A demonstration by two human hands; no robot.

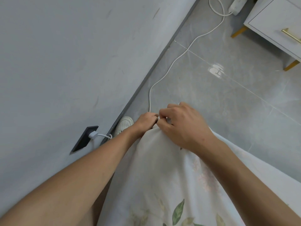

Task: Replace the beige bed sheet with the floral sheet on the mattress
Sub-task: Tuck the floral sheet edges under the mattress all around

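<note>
The floral sheet [164,176], white with pale flowers and green leaves, hangs in front of me from a bunched top edge. My left hand [145,122] grips that bunched edge from the left. My right hand [180,126] pinches the same edge from the right, fingers curled, right beside the left hand. Both forearms reach forward over the cloth. The beige sheet and the mattress are out of view.
A grey wall [65,62] stands close on the left with a dark socket [84,138] and a white plug. A white cable [169,69] runs over the grey tiled floor to a power strip [237,5]. A white shoe [123,124] shows below. A white cabinet [276,25] stands far right.
</note>
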